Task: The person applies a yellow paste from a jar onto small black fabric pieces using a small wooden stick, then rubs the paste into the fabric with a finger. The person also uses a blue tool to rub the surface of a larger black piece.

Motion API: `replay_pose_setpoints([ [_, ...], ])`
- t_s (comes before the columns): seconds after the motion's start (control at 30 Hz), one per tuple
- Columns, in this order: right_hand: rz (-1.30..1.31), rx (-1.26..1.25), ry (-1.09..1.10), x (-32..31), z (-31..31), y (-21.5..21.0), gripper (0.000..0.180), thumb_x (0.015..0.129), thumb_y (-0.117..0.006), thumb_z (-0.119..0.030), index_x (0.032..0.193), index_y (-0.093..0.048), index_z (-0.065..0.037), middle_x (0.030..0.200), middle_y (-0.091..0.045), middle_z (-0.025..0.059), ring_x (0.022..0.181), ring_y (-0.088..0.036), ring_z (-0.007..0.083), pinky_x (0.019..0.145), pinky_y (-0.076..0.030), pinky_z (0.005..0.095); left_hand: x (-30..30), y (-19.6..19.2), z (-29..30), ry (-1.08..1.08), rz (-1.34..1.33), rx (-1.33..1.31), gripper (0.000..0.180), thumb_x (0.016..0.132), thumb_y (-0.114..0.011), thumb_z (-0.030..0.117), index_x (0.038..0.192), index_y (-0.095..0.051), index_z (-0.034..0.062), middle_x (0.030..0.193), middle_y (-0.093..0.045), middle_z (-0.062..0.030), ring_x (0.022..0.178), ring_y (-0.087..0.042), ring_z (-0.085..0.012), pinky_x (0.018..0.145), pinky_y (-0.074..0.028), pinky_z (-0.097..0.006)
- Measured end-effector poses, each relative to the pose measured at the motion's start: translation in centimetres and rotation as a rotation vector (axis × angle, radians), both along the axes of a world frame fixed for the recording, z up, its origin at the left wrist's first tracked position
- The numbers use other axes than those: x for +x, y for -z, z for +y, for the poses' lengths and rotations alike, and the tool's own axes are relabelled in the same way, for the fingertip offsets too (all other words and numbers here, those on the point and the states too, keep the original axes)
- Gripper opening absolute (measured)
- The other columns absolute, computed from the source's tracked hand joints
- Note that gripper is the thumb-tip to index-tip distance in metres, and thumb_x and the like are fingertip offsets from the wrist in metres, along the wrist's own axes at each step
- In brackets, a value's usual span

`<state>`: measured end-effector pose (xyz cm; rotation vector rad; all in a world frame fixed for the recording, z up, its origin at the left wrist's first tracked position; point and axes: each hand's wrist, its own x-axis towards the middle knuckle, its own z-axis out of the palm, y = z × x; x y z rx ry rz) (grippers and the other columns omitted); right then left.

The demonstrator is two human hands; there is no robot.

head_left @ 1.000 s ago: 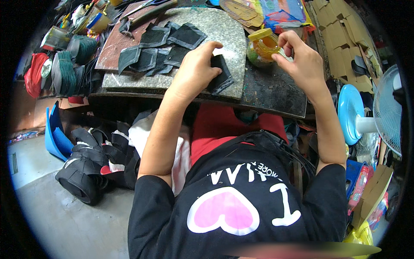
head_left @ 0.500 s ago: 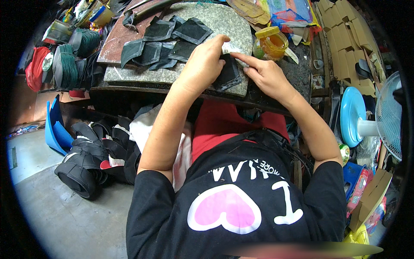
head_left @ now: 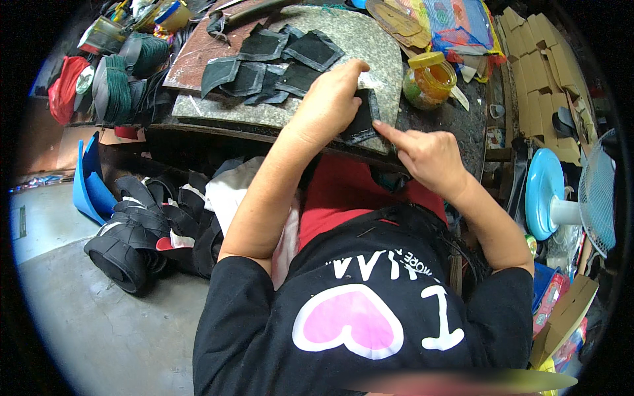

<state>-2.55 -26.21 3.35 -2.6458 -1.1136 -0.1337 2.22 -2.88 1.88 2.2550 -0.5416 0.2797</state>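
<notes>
A black square piece (head_left: 364, 124) with pale, shiny-looking borders lies on the speckled stone slab (head_left: 264, 119) near its front edge. My left hand (head_left: 330, 99) rests over its left side, thumb on the piece and index finger pointing away from me; its other fingers are hidden beneath. With its index finger stretched out, my right hand (head_left: 429, 158) touches the square's near right corner, the remaining fingers curled in. Several similar black squares (head_left: 264, 66) lie overlapping on the slab behind my left hand. Right of the slab stands a jar (head_left: 428, 82) of amber paste with a yellow rim.
A hammer-like tool (head_left: 244, 16) lies across the slab's far side. Spools of dark green cord (head_left: 112, 89) crowd the left. Stacked black curved pieces (head_left: 132, 244) sit on the floor. A blue fan (head_left: 545, 191) and cardboard boxes (head_left: 535, 72) stand at the right.
My right index finger has moved from the square's far edge down its right side to the near corner. My left hand stays over the piece; the whole view has shifted slightly.
</notes>
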Motion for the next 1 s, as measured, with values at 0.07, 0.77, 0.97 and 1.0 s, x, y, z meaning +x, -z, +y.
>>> replay_pose_setpoints([
  [0.07,-0.095,-0.045,-0.016,-0.5,0.1,-0.2,0.06,0.081,-0.066,-0.008,0.139,-0.061,-0.021,0.067,-0.059,0.0073,0.058,-0.064,0.0273,0.055,-0.053,0.0404,-0.1,0.1,-0.2,-0.02,-0.011,0.009,0.049,0.077,-0.069,-0.004,0.123,-0.055,0.0042,0.091,-0.066,-0.0198,0.09,-0.067,-0.0386,0.08,-0.054,-0.042],
  [0.77,0.103,0.72,0.162,1.5,-2.3,-2.1,0.064,0.091,-0.06,0.003,0.152,-0.044,-0.01,0.092,-0.055,0.0002,0.073,-0.046,0.0071,0.068,-0.042,0.0223,-4.0,-2.9,5.8,-0.354,0.009,-0.423,0.033,0.087,-0.064,-0.002,0.119,-0.063,0.0057,0.095,-0.062,-0.0056,0.091,-0.061,-0.014,0.085,-0.051,-0.028],
  [0.97,0.104,0.744,0.166,1.8,-3.5,-1.5,0.069,0.092,-0.058,0.003,0.156,-0.035,-0.008,0.107,-0.057,0.0034,0.087,-0.051,0.0097,0.082,-0.046,0.0246,-0.9,-4.0,13.9,-0.619,-0.138,-0.487,0.032,0.082,-0.062,-0.004,0.112,-0.066,0.0039,0.086,-0.066,-0.0077,0.078,-0.062,-0.0159,0.074,-0.052,-0.03],
  [1.0,0.125,0.745,0.169,1.8,-3.5,-1.5,0.07,0.093,-0.057,0.002,0.157,-0.034,-0.008,0.109,-0.056,0.0035,0.09,-0.051,0.0104,0.085,-0.045,0.0251,-0.1,-4.0,14.9,-0.645,-0.148,-0.522,0.031,0.082,-0.062,-0.004,0.112,-0.066,0.0037,0.086,-0.065,-0.0058,0.076,-0.061,-0.0141,0.072,-0.052,-0.029],
])
